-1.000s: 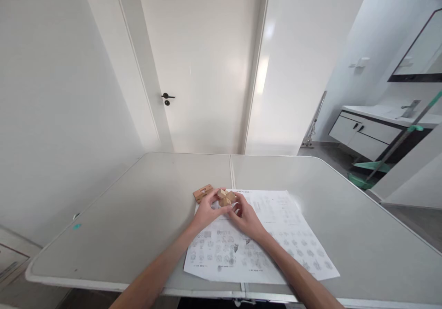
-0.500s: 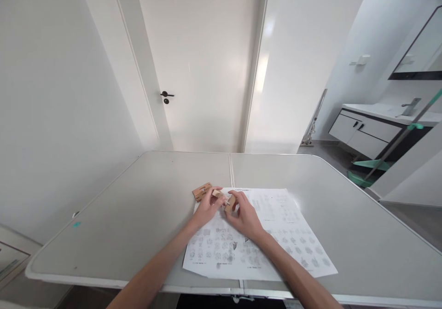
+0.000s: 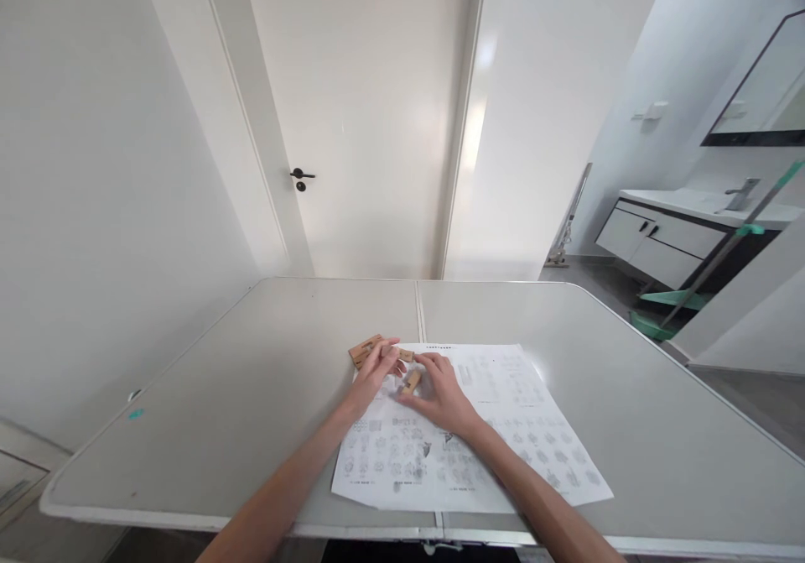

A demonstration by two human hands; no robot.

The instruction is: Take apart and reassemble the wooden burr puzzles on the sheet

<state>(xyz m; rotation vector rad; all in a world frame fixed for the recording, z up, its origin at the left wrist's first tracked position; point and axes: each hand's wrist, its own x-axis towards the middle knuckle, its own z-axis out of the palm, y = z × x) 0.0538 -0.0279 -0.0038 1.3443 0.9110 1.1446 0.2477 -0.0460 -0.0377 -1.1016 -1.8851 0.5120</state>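
My left hand [image 3: 373, 375] is closed around a small wooden piece [image 3: 406, 355], whose end sticks out to the right past the fingertips. My right hand [image 3: 441, 393] curves around a notched wooden block [image 3: 412, 381], with the thumb against its lower end. The right index fingertip comes up to the end of the left hand's piece. Behind the left hand, a flat slotted wooden board [image 3: 363, 350] lies at the paper's upper left corner, partly covered by the fingers. Both hands are over a printed paper sheet [image 3: 503, 462] with rows of small grey diagrams.
The sheet lies on a light grey folding table [image 3: 220, 420] with a seam down its middle. A white door [image 3: 377, 127] stands beyond the table. At the right are a sink cabinet [image 3: 660, 236], a mop [image 3: 571, 219] and a green dustpan [image 3: 676, 299].
The wooden block in my right hand has turned and moved slightly left and down. The left hand's piece now points right, more level, and the two pieces are farther apart.
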